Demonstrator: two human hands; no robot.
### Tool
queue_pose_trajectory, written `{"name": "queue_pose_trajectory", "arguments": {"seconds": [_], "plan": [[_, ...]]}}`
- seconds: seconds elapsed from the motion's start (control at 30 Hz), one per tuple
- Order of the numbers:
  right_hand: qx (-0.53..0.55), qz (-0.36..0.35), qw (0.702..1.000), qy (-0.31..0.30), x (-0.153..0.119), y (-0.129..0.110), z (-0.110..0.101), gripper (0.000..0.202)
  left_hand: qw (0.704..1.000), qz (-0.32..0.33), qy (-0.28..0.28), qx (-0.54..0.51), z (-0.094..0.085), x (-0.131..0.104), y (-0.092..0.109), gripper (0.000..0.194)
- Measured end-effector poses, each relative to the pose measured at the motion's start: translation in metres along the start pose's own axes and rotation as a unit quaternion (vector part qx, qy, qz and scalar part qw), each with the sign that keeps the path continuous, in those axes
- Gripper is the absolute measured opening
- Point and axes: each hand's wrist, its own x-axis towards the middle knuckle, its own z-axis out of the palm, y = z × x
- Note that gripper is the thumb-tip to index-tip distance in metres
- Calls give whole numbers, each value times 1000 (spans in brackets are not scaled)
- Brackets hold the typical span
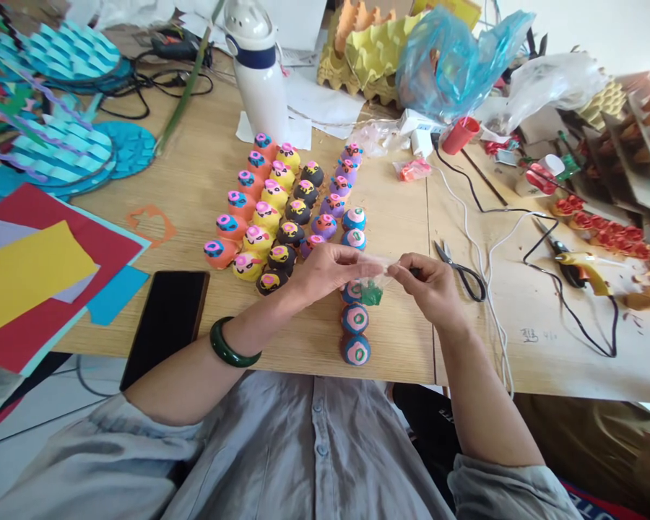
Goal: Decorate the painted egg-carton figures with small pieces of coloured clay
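A small clear plastic bag with a green lump (372, 292) inside hangs between my two hands. My left hand (328, 273) pinches one edge of the bag between thumb and fingers; a dark green bangle (232, 345) circles that wrist. On the other edge, my right hand (425, 283) closes its fingertips, with a small black piece showing among them. Beneath the bag runs a column of blue domes (356, 318) topped with pink and green rings, partly hidden by my hands. Left of it stand rows of purple domes (332, 205), black domes (297, 211), yellow domes (266, 217) and orange domes (230, 227).
Black-handled scissors (469, 278) lie right of my right hand, beside white cables and a yellow glue gun (582, 266). A phone (165, 325) and coloured sheets (37, 267) lie left. Behind stand a white bottle (257, 79), egg trays (376, 50) and a blue bag (455, 61).
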Motion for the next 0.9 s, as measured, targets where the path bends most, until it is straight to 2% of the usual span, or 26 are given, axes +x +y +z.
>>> {"name": "queue_pose_trajectory", "arguments": {"seconds": [0.07,0.2,0.27,0.37,0.43,0.6,0.7,0.8,0.9], "plan": [[13,23,999,-19,1,1,2,39,1000,10,4,12,2,2,1,38],[42,52,998,-22,1,6,6,39,990,80,64,94,6,4,1,38],[52,47,997,-41,1,7,5,37,987,99,56,117,7,5,1,38],[63,31,996,-59,0,5,2,36,993,83,16,81,5,5,1,42],[67,31,996,-41,1,5,1,37,997,58,6,54,4,5,3,45],[103,94,990,-21,5,15,1,40,994,63,37,84,3,3,4,45],[125,89,988,-15,6,20,0,39,997,43,17,59,1,3,2,40],[127,88,988,-15,6,19,-1,39,999,29,-7,34,-1,3,-1,43],[142,121,982,-28,6,18,0,40,995,57,16,77,-2,1,-1,45]]}}
